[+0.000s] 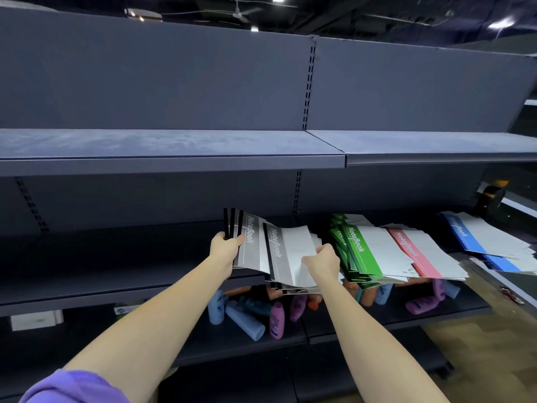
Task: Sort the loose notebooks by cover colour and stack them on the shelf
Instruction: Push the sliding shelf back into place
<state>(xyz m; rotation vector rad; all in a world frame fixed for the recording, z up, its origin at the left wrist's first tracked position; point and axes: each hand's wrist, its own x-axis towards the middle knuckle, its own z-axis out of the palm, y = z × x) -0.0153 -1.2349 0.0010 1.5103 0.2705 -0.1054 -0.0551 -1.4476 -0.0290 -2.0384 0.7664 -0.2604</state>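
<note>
Your left hand grips the grey notebooks by their spines; your right hand pinches their white edges above the shelf.

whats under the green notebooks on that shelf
Under the green notebooks, on the lower shelf, lie toiletry bottles: orange, light blue and purple ones show. The notebooks and the shelf edge cover their upper parts and anything further back.
</note>
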